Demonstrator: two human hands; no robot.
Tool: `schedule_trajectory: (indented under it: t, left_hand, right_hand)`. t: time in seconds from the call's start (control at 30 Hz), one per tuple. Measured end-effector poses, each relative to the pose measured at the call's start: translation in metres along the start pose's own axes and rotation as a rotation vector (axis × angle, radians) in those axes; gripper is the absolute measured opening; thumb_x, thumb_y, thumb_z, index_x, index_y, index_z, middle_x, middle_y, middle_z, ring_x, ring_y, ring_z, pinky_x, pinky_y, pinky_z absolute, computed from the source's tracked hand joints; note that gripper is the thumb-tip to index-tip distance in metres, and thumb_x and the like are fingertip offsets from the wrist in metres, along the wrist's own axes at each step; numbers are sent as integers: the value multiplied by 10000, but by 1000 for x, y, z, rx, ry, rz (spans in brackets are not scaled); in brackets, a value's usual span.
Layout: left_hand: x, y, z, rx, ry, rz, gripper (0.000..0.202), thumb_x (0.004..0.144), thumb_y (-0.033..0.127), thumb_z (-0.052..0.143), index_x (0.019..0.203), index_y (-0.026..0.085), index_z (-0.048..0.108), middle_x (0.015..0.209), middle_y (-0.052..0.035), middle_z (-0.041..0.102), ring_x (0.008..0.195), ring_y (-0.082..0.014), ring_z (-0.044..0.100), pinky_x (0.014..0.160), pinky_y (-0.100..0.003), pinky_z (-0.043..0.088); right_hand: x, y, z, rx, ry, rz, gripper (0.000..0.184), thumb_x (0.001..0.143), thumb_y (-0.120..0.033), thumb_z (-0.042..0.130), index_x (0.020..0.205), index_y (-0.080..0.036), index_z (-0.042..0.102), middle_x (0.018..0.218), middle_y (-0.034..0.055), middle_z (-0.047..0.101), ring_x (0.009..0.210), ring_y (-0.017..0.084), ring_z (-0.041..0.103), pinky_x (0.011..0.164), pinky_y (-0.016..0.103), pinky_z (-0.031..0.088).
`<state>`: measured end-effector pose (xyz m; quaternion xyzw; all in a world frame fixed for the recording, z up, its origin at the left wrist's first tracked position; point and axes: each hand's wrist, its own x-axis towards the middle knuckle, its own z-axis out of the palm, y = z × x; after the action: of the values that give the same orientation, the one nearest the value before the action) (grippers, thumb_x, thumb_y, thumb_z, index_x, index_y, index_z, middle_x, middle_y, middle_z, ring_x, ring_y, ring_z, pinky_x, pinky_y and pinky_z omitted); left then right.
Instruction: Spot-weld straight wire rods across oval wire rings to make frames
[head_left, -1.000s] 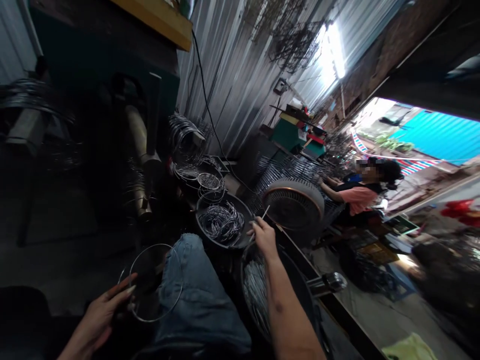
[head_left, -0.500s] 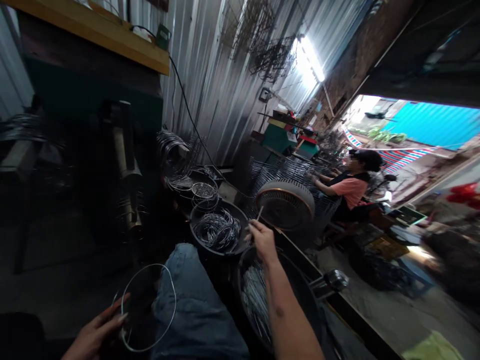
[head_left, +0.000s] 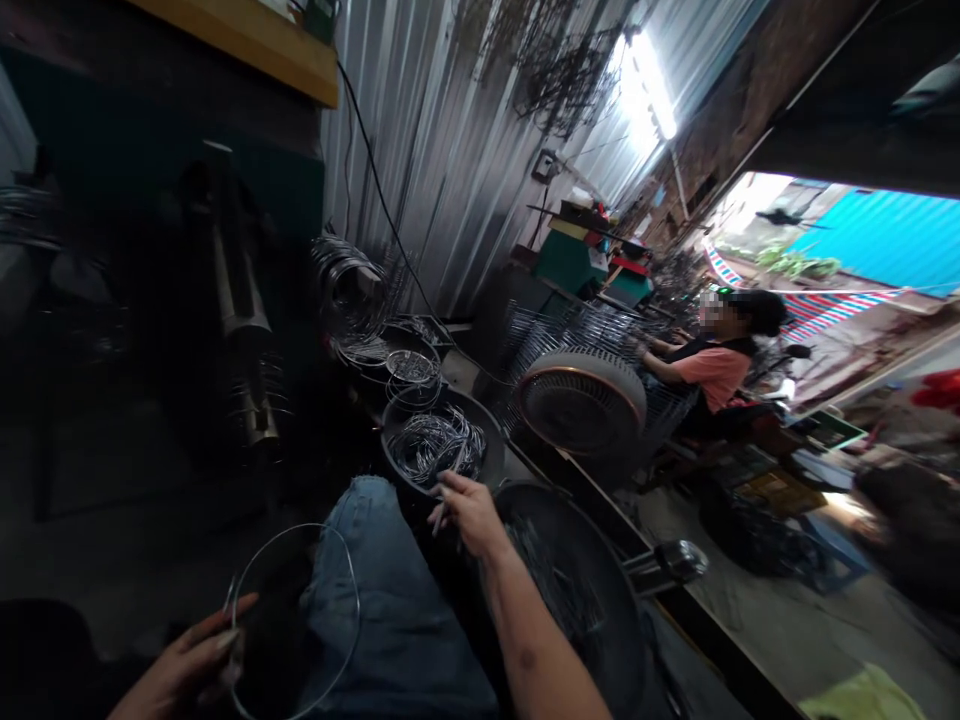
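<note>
My left hand, low on the left, pinches a thin wire ring that stands upright beside my jeans-covered knee. Fingers of my right hand are closed round a slim grey rod, held over the near edge of a round black basin. In that basin lies a tangle of bent wire. Under my right forearm is a larger dark basin with straight wire pieces, dim and blurred.
A machine arm with wire rings around its lower end stands at left. Wire coils sit by the metal wall. Past the basins stands a round fan; behind it a person sits handling wire racks.
My right hand has moved left and nearer with the rod, from between the basins to the bent-wire basin's front edge. My left hand keeps the ring. The view has shifted slightly.
</note>
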<state>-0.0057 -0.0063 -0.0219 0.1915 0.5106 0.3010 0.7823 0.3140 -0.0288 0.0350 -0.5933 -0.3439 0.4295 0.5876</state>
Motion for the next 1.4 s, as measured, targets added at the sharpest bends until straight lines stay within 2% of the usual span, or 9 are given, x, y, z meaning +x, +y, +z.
schedule_trajectory:
  t: [0.17,0.4,0.57,0.67,0.73,0.87,1.07,1.23,1.4]
  left_hand:
    - [-2,5,6,-44,97,-26,422,437,195,764,851,197,683,517,-4,520,413,-117,447,327,-207,383]
    - [5,9,10,-3,132,20,447,480,227,758,920,198,681,542,1,555,485,-154,545,393,-216,443]
    - [7,15,9,21,122,19,507,492,222,760,990,213,671,592,-10,593,575,-186,579,466,-250,475]
    - [0,19,11,68,63,24,590,545,228,749,1118,217,607,598,4,582,550,-153,561,488,-241,455]
    - [-8,19,14,105,-9,47,667,599,213,725,1230,211,510,640,11,586,527,-119,550,506,-229,436]
    - [-15,11,16,200,-115,150,768,616,122,685,1321,178,386,677,2,593,542,-139,599,477,-208,383]
    - [-13,-4,11,180,-38,207,648,673,138,656,1282,155,438,536,34,537,467,-124,595,380,-163,281]
    - [-3,4,11,96,99,186,535,690,169,663,1204,129,517,605,-24,605,479,-111,605,376,-146,260]
    - [8,1,13,4,207,166,404,684,220,680,1054,77,605,601,-45,608,451,-94,581,369,-148,259]
  right_hand:
    - [23,4,17,-37,-99,17,279,617,-329,623,823,-141,639,795,52,646,470,126,592,386,207,406]
    - [97,-61,-31,-57,244,-223,420,725,-398,484,1063,-169,580,791,3,629,454,51,474,467,200,404]
    - [49,-9,7,-195,31,-142,476,479,-308,753,919,-149,670,901,60,653,798,180,601,733,308,481]
    - [16,25,27,-413,-232,-74,766,401,-275,800,1130,-174,589,1173,90,554,1045,235,531,906,373,415]
    - [2,33,30,-565,-353,-88,791,463,-311,786,1201,-177,535,1241,107,504,1129,253,474,961,407,367]
    - [-8,36,27,-655,-497,-223,395,729,-388,616,1079,-206,626,1077,94,616,1051,240,538,933,414,395]
    - [-38,43,39,-872,-737,-389,836,634,-472,687,1352,-225,338,1288,113,471,1212,318,380,944,490,357]
    - [-56,51,74,-918,-834,-646,560,754,-436,591,1241,-184,478,978,111,602,921,244,546,826,420,429]
    - [-60,73,97,-934,-856,-711,497,793,-389,557,1202,-113,497,1006,147,594,909,244,565,778,379,473]
